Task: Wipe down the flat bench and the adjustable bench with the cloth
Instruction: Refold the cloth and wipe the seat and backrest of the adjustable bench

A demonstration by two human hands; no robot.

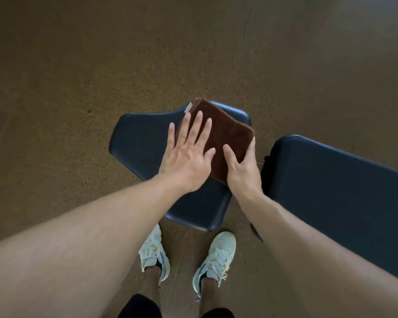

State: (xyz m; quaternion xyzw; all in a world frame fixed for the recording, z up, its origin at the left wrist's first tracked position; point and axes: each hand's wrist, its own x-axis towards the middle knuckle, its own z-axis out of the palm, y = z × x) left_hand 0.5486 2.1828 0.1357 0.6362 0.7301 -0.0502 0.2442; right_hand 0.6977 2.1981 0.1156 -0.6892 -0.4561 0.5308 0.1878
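Cloth (223, 136): brown, folded, lay on the dark seat pad (136, 138); left hand (186, 161) spread flat atop, right hand (241, 166) pinching its near edge; likely soft, light, best gripped by that folded edge.

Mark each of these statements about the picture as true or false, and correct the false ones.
1. The cloth is brown and folded. True.
2. The left hand lies flat, fingers spread, on the cloth. True.
3. The right hand hangs away from the cloth. False: it grips the cloth's right edge.
4. The cloth lies on the floor. False: it lies on the dark seat pad.
5. The person wears white sneakers. True.
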